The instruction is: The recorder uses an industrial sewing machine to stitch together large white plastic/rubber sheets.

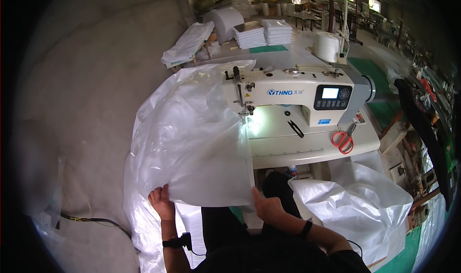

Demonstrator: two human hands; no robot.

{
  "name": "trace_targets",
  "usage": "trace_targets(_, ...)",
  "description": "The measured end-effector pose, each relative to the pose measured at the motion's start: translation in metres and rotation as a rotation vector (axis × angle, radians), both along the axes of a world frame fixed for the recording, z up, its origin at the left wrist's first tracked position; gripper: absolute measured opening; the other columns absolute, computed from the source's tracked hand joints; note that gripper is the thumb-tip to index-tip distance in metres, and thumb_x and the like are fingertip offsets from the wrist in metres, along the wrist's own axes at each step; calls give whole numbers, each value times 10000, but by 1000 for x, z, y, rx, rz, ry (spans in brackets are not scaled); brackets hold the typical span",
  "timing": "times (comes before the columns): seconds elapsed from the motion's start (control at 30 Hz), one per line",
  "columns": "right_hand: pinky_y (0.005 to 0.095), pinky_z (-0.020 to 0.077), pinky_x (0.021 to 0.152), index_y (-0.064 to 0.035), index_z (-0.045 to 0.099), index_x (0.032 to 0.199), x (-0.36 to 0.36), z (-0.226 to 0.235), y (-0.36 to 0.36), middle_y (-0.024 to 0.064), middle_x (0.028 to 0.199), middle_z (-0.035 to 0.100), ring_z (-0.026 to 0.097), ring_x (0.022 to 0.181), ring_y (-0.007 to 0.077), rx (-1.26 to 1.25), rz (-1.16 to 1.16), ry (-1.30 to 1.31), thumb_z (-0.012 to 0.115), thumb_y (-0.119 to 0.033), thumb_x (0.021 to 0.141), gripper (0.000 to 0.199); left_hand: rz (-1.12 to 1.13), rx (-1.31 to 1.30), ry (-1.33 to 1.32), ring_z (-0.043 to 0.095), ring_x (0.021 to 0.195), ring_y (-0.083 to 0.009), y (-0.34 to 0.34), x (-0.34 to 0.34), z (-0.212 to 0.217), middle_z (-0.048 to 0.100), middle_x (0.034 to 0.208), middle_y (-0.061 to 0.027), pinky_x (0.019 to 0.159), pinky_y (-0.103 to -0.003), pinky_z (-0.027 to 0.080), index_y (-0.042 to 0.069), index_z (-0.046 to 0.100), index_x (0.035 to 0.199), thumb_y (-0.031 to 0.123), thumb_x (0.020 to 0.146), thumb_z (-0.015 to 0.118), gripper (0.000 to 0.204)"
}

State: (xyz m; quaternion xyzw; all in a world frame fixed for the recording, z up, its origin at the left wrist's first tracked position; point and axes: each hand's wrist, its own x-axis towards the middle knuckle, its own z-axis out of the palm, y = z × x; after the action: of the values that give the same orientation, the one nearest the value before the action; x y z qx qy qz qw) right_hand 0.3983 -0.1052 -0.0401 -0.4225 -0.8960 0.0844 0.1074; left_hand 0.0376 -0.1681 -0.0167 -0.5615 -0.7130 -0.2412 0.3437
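A large sheet of shiny white woven plastic (201, 143) spreads over the left part of the sewing table and hangs down toward my lap. Its right edge runs up to the needle area of a white sewing machine (288, 88), whose lamp lights the bed. My left hand (162, 203) is closed on the sheet's near left edge, thumb up. At the near right corner, my right hand (268, 207) pinches the same sheet. Between the two hands the edge is drawn fairly straight.
On the machine bed lie black thread snips (296, 128) and red-handled scissors (343, 141). More white plastic sheeting (353, 210) is heaped at the right. A thread cone (326, 46) stands behind the machine. Folded white stacks (277, 32) and a big roll (224, 23) sit farther back. A cable (96, 219) crosses the floor at left.
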Motion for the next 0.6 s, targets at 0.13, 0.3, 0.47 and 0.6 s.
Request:
trace_targets(0.13,397,455,442,41,418,1245,-10,3,29,87,578,590,578,447,262,33,6,238,553,-174,799,514,7,-57,-22,520,836,-262,20,-14,0,543,869,-65,787,-391,399,95,657,962,-34,639,536,368)
trace_targets(0.3,396,463,461,13,472,1168,-29,15,57,115,571,588,594,488,284,82,-18,295,558,-141,789,418,7,-105,-2,546,935,-276,56,-35,-2,600,967,-91,853,-398,400,89,659,1006,-37,673,524,381)
trace_targets(0.47,398,476,476,30,477,1127,-39,22,89,119,584,598,610,513,281,126,-23,199,551,-131,787,385,-18,-142,-79,555,925,-257,93,-54,-10,614,989,-55,861,-400,396,139,656,1022,-23,692,510,396)
trace_targets(0.6,399,489,490,59,499,1089,-48,26,114,126,585,607,624,531,286,148,-37,55,539,-130,780,364,-73,-125,-154,570,894,-286,117,-61,-12,625,984,-86,817,-401,426,113,653,1014,-38,678,504,397)
